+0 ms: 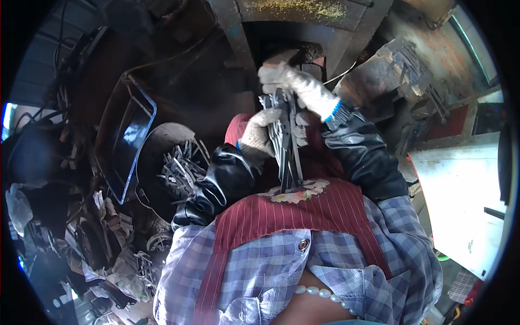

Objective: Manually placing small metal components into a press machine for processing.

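Over the lap, just above the red striped apron [325, 208]: both gloved hands work a bundle of flat dark metal strips [287, 143], held roughly upright, lower ends resting near the flowered patch on the apron

Left hand [259, 135] – knit glove, fingers curled closed around the left side of the bundle, about mid-height. Black glossy sleeve guard [219, 184] covers the forearm

Right hand [292, 81] – knit glove with blue cuff edge, fingers closed on the top end of the strips, reaching over from the right. Matching black sleeve guard [360, 154] on that arm

Bundle sits between the two hands, touching both; individual strips hard to count, edges blur together

To the person's left, lower down: a round dark tub [162, 146] holding a loose heap of similar metal strips [181, 168]. Beside it, farther left, a blue-rimmed tray [132, 143] tilted on edge

Ahead of the hands, a dark rusty machine frame [303, 21] with yellowish dust on top. To the right, a white panel [460, 200]. Scrap and clutter on the floor at far left, details too dark to tell

Checked blue shirt [271, 271] under the apron
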Motion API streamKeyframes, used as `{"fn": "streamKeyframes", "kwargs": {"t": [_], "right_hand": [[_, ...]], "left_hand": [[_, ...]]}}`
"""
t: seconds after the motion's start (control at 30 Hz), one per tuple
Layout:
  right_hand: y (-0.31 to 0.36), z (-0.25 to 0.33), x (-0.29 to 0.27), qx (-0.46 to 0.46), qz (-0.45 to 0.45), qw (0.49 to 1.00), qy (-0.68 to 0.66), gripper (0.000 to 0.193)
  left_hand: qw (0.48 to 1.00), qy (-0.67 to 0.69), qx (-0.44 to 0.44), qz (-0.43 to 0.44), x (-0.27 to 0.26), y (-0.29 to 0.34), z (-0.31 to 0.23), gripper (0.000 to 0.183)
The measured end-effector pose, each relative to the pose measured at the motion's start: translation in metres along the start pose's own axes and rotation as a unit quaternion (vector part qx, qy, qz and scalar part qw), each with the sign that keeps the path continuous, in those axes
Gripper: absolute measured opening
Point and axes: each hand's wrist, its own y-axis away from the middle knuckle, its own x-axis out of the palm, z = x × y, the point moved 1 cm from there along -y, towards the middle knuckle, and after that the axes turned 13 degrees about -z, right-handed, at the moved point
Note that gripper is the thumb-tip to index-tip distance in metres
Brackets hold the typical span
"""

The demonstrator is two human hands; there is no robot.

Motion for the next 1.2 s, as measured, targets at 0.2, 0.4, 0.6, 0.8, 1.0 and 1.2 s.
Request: {"fn": "streamKeyframes", "kwargs": {"t": [0.2, 0.4, 0.6, 0.8, 1.0, 1.2], "right_hand": [[0.022, -0.035, 0.015, 0.084, 0.045, 0.995, 0.020, 0.033], [0.018, -0.021, 0.029, 0.094, 0.024, 0.995, 0.026, 0.030], [-0.002, 0.024, 0.027, -0.053, 0.010, 0.975, 0.215, 0.031], [0.026, 0.014, 0.033, -0.211, 0.004, 0.899, 0.383, 0.040], [0.042, -0.010, 0.036, -0.132, -0.089, 0.922, 0.354, 0.042], [0.034, 0.001, 0.026, -0.171, -0.161, 0.937, 0.257, 0.037]], "left_hand": [[0.999, -0.035, 0.007, 0.013, -0.020, 0.040, 0.042, 0.048], [0.984, -0.148, -0.023, -0.094, -0.016, 0.046, 0.038, 0.047], [0.990, -0.135, 0.039, 0.033, 0.008, 0.016, 0.017, 0.048], [0.983, -0.180, 0.008, 0.031, 0.010, 0.019, 0.038, 0.054], [0.966, -0.237, -0.066, -0.078, 0.010, 0.030, 0.038, 0.047], [0.973, -0.220, 0.021, -0.069, -0.015, 0.022, 0.037, 0.046]]}}
